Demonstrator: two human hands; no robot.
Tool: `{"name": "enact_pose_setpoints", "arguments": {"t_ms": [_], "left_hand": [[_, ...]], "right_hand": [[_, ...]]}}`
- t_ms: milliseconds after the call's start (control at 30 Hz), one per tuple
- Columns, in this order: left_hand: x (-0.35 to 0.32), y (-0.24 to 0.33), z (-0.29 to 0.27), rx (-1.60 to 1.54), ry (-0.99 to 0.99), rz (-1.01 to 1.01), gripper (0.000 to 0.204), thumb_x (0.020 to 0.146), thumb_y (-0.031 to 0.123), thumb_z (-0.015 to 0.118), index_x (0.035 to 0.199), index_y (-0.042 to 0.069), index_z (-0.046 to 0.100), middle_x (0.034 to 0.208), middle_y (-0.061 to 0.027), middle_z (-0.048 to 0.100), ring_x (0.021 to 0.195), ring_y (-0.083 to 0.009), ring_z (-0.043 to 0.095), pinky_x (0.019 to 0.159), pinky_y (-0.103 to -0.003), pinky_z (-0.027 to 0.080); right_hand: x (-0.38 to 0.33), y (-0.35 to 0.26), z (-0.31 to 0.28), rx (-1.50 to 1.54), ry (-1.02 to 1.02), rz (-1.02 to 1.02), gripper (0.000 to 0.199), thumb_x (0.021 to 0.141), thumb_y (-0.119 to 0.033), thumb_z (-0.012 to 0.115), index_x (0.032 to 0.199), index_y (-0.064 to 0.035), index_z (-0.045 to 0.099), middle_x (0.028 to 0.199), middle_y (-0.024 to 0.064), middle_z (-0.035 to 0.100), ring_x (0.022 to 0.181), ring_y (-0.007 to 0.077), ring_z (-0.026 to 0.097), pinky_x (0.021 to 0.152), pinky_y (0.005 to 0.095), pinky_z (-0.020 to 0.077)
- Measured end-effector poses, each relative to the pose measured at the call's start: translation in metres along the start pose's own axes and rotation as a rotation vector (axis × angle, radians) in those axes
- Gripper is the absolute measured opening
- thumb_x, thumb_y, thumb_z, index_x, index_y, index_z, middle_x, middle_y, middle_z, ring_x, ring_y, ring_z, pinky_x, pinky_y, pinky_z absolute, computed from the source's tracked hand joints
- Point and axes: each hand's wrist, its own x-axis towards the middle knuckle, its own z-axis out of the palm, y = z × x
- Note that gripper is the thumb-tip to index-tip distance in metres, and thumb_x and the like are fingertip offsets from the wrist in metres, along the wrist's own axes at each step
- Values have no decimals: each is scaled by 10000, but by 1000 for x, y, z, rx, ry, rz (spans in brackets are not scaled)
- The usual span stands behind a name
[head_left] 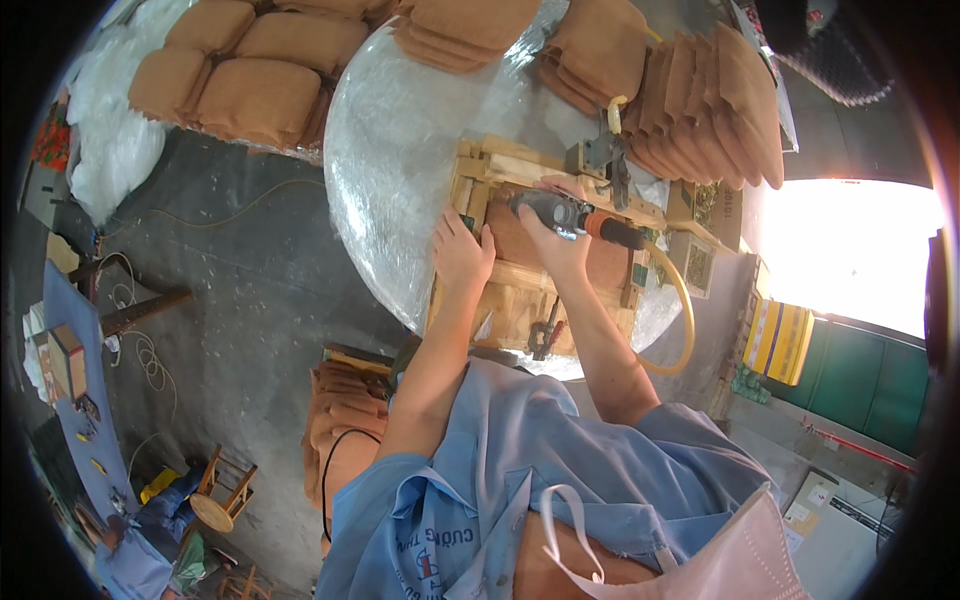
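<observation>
The left hand point(462, 255) presses flat, fingers spread, steadying the brown panel point(520, 240) in its wooden jig point(520, 300) on the desk point(400, 150); the right hand point(553, 240) seemingly clamps the pneumatic tool point(560, 212), aiming it downward.

Stacks of tan cushions point(240, 75) by white plastic sheeting point(115, 140), small wooden stool point(222, 497) — yellow boxes point(780, 340), grey concrete floor point(250, 290).
</observation>
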Motion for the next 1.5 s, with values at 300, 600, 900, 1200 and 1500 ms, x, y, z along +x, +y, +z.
{"name": "enact_pose_setpoints", "arguments": {"t_ms": [300,600,900,1200,1500], "left_hand": [[-2,-2,4,-9,59,55,844,962,432,743,1568,-34,387,1370,-253,592,1211,-446,605,1018,-548,520],[0,-6,9,34,88,65,819,968,428,731,1573,-12,398,1417,-196,576,1233,-392,602,992,-516,534],[-2,-5,2,9,38,36,841,968,427,738,1589,-6,373,1446,-203,557,1279,-391,582,1028,-517,519],[4,-4,3,11,27,30,805,964,423,735,1549,-24,410,1409,-218,579,1254,-418,602,1028,-524,524],[-2,0,0,-65,26,39,774,974,412,721,1542,-30,436,1395,-264,607,1270,-457,607,1065,-560,508]], "right_hand": [[24,-9,5,16,23,80,486,793,-35,841,1240,-21,651,1084,85,748,993,155,718,911,324,574],[62,-9,19,0,-89,137,489,796,-110,840,1255,-63,680,982,4,762,936,117,714,873,306,570],[70,11,24,-34,-177,194,468,830,-32,814,1261,-64,633,1084,48,743,1007,135,708,883,327,590],[77,17,16,55,-177,166,464,843,-39,820,1272,-67,642,1108,56,750,992,136,713,874,325,593],[13,-43,-106,167,22,32,713,813,-71,855,1471,-53,581,1161,123,776,1093,200,740,970,361,590]]}}
